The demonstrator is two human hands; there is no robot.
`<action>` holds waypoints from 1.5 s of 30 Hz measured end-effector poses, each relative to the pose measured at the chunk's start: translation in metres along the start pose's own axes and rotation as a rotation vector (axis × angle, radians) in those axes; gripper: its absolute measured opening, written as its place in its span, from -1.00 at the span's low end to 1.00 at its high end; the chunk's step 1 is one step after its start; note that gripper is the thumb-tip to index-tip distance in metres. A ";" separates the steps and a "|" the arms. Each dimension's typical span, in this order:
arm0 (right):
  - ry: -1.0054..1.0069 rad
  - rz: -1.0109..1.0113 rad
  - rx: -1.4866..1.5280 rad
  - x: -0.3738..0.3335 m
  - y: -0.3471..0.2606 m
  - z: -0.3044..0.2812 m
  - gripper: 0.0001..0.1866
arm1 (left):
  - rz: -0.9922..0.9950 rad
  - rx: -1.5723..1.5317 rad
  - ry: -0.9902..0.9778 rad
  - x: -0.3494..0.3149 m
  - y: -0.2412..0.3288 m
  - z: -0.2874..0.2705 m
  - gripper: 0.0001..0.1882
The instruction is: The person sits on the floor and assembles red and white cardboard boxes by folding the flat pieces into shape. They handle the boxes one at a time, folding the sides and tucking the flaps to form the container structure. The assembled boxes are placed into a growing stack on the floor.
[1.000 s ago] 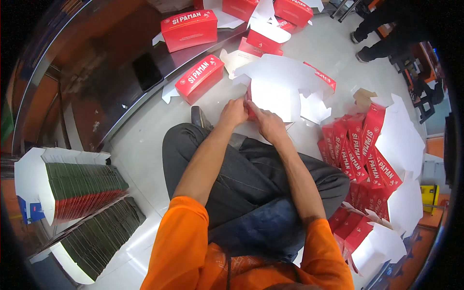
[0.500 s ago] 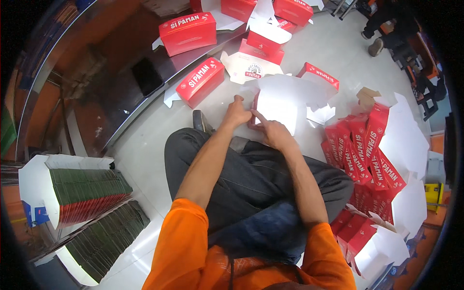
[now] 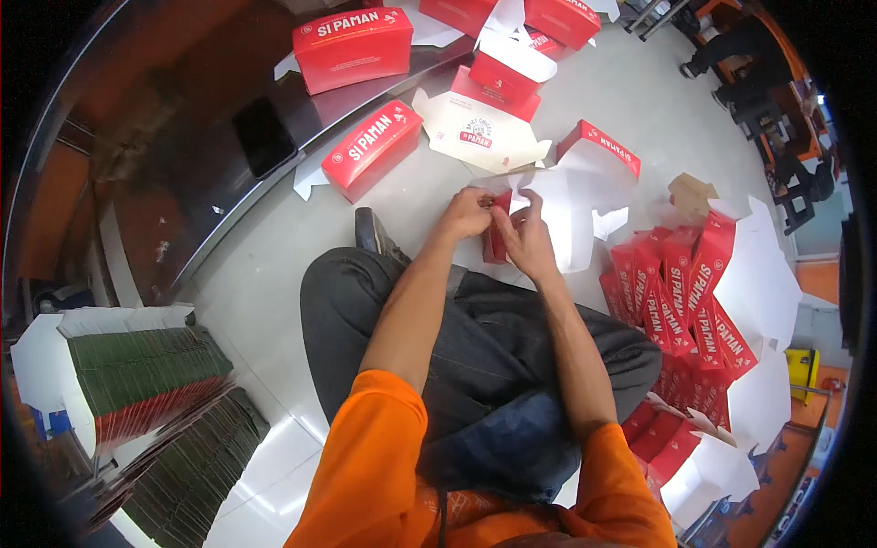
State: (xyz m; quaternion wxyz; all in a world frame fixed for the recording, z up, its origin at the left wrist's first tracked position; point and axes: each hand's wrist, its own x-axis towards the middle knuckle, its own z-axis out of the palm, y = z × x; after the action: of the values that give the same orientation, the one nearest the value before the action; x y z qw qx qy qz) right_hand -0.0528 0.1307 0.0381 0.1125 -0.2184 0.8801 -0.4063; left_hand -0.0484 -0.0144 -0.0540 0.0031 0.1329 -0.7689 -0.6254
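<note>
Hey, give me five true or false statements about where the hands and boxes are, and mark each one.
1. The left hand and right hand are at one red-and-white box. True.
2. A pile of red boxes is on the person's right. True.
3. The right hand is on that pile. False: it is at the red-and-white box.
4. Stacked green-edged sheets are on the person's left. True.
5. The left hand touches those sheets. False: it is away from them.
</note>
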 end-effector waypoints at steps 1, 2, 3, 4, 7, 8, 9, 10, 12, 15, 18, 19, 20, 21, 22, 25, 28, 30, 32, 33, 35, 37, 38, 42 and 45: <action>0.028 0.026 -0.033 0.004 0.009 0.005 -0.62 | -0.005 0.025 0.027 -0.003 0.006 0.003 -0.61; 0.057 0.051 -0.063 0.008 0.015 0.009 -0.63 | -0.009 0.054 0.056 -0.005 0.011 0.005 -0.63; 0.086 0.075 -0.094 0.009 0.022 0.013 -0.64 | 0.011 0.079 0.074 -0.007 0.016 0.007 -0.64; 0.058 0.059 -0.163 0.008 0.022 0.016 -0.69 | 0.028 0.108 0.098 -0.009 0.016 0.006 -0.64; 0.078 0.035 -0.164 0.002 0.020 0.023 -0.73 | 0.080 0.122 0.160 -0.015 0.017 0.009 -0.66; 0.079 0.011 -0.162 0.002 0.020 0.023 -0.75 | 0.098 0.116 0.180 -0.016 0.016 0.010 -0.67; 0.079 0.005 -0.166 0.001 0.020 0.023 -0.75 | 0.093 0.132 0.190 -0.016 0.016 0.011 -0.67; 0.079 0.000 -0.169 -0.001 0.019 0.023 -0.75 | 0.088 0.148 0.201 -0.016 0.015 0.013 -0.67; 0.085 -0.016 -0.172 -0.001 0.019 0.023 -0.75 | 0.104 0.153 0.226 -0.015 0.014 0.015 -0.68; 0.078 -0.027 -0.176 -0.002 0.015 0.023 -0.74 | 0.148 0.129 0.266 -0.013 0.005 0.019 -0.70; 0.034 -0.007 -0.199 0.000 0.012 0.023 -0.74 | 0.145 0.123 0.281 -0.012 -0.001 0.021 -0.71; 0.021 -0.004 -0.217 0.001 0.013 0.022 -0.74 | 0.130 0.117 0.276 -0.011 0.000 0.021 -0.71; 0.007 -0.001 -0.234 0.001 0.014 0.023 -0.74 | 0.115 0.111 0.271 -0.011 0.000 0.021 -0.72; 0.011 -0.001 -0.220 0.001 0.014 0.023 -0.72 | 0.114 0.139 0.274 -0.011 0.000 0.021 -0.73; 0.018 0.002 -0.207 0.000 0.016 0.023 -0.71 | 0.115 0.166 0.272 -0.013 0.004 0.022 -0.73; -0.050 0.102 -0.267 0.001 0.028 0.026 -0.63 | 0.070 0.147 0.229 -0.014 0.017 0.020 -0.74; -0.119 0.126 -0.085 0.005 0.036 0.011 -0.55 | 0.093 0.109 0.297 -0.013 0.009 0.018 -0.74; 0.030 0.172 -0.068 0.009 0.033 -0.013 -0.54 | 0.070 0.120 0.378 -0.016 0.010 0.017 -0.75; 0.483 0.060 -0.373 0.009 0.038 -0.038 -0.63 | 0.028 0.117 0.363 -0.015 0.009 0.011 -0.69; 0.491 0.098 -0.409 0.009 0.053 -0.047 -0.64 | -0.023 0.098 0.342 -0.016 0.015 0.010 -0.65; 0.522 0.174 -0.487 0.008 0.085 -0.062 -0.66 | -0.048 0.120 0.278 -0.019 0.038 0.012 -0.60; 0.316 0.279 -0.381 0.013 0.107 -0.059 -0.72 | -0.068 0.144 0.260 -0.019 0.042 0.013 -0.57; 0.309 0.254 -0.349 0.015 0.112 -0.049 -0.72 | -0.072 0.155 0.270 -0.017 0.036 0.014 -0.56; 0.254 0.360 -0.294 0.027 0.110 -0.033 -0.71 | -0.025 0.220 0.320 -0.014 0.019 0.012 -0.54; 0.206 0.331 -0.317 0.029 0.116 -0.034 -0.68 | -0.044 0.308 0.319 -0.011 0.013 0.008 -0.54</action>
State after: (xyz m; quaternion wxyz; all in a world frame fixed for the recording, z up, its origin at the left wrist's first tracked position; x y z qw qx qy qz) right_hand -0.1250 0.2059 -0.0290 0.0514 -0.0435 0.9634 -0.2593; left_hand -0.0417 -0.0019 -0.0417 0.0907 0.2457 -0.8420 -0.4716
